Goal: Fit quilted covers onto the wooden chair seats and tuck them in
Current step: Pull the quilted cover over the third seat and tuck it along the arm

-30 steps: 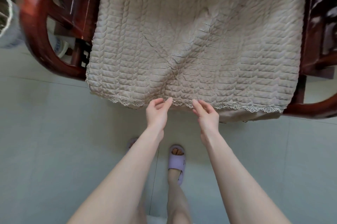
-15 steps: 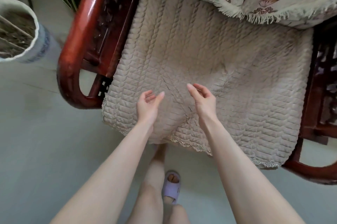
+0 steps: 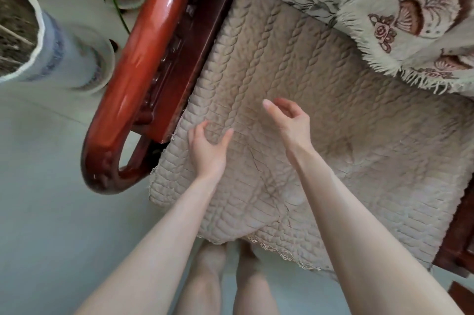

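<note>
A beige quilted cover [image 3: 333,114] with a lace hem lies over the seat of a red-brown wooden chair [image 3: 143,78]; its front edge hangs down over my legs. My left hand [image 3: 207,150] hovers over the cover's front left part, near the armrest, fingers spread and loosely bent, holding nothing. My right hand [image 3: 289,122] is raised over the middle of the seat, fingers loosely curved, also empty. Creases run across the cover between and below my hands.
A fringed cream throw with brown patterns [image 3: 410,22] drapes over the chair's back at the upper right. A blue-and-white plant pot [image 3: 51,55] stands on the pale tiled floor left of the armrest. The right armrest [image 3: 459,235] shows at the right edge.
My hands let go of the cover's lace hem and moved up over the seat toward the left armrest. The view has swung up and closer to the chair.
</note>
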A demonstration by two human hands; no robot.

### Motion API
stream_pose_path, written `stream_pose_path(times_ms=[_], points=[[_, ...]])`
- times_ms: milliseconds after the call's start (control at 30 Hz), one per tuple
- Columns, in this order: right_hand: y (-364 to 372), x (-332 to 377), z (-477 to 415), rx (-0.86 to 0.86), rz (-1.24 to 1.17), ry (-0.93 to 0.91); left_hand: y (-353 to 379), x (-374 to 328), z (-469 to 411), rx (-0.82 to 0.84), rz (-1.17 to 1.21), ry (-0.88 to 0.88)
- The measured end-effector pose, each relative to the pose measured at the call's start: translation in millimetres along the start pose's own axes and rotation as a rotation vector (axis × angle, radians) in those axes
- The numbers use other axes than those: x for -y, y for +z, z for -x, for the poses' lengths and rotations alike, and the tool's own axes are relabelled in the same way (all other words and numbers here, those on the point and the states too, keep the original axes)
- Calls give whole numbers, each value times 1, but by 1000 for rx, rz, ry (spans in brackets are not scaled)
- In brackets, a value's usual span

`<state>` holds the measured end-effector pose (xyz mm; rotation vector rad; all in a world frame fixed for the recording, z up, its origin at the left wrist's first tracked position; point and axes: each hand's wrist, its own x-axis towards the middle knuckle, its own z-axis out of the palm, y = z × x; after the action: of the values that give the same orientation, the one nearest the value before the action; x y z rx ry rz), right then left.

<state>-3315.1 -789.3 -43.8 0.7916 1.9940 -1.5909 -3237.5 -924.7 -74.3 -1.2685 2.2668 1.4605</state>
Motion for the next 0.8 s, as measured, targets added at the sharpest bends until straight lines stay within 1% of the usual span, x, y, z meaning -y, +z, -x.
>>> stream_pose_path(times_ms=[167, 267, 333, 467, 567, 633, 733, 800], points=[[17, 18, -28, 73, 138, -36, -2, 10, -6, -105, -130, -6], [27, 24, -48, 147, 230, -88, -2, 17, -15, -164, -207, -28], [35, 28, -64, 166, 309, -147, -1, 23, -22, -178, -249, -29], [50, 34, -101, 138, 567, -322, 1, 33, -41, -210, -242, -6], [55, 38, -124, 80, 647, -399, 1, 34, -50, -237, -250, 14], [59, 39, -135, 32, 742, -431, -1, 33, -47, -273, -244, 88], [67, 42, -146, -45, 944, -516, -4, 28, -39, -390, -217, 211], [72, 48, -151, -47, 1015, -580, -4, 24, -39, -438, -184, 259]])
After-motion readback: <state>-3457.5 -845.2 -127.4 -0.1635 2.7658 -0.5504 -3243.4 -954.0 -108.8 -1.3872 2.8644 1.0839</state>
